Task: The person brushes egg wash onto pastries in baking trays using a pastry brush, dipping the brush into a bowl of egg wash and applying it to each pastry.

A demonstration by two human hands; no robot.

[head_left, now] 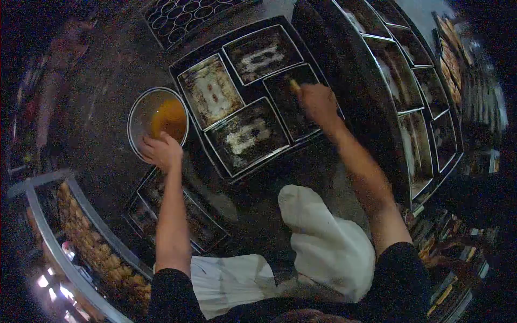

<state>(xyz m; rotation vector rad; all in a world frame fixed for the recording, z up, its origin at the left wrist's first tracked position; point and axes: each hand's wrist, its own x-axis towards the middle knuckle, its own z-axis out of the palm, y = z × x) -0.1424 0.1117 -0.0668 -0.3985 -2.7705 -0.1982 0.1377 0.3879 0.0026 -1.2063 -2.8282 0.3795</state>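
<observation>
My left hand [160,152] grips the near rim of a round metal bowl [141,110], fingers over its edge. Orange-yellow liquid [171,116] lies in the bowl. My right hand [319,103] is closed around what looks like a brush with a pale handle [293,85]; its bristles cannot be made out. That hand is over a dark rectangular baking tin [288,102] at the right of a joined set. The other tins, a brownish one [210,91], a far one [262,54] and a near one [247,137], have whitish patches on their bottoms.
A tray of round moulds [186,19] lies beyond the tins. More joined tins [396,67] stand at the right, and another set [202,215] lies below the bowl. A metal-framed rack with brown baked-looking pieces [102,242] is at lower left. My pale-trousered knee [323,231] is close by.
</observation>
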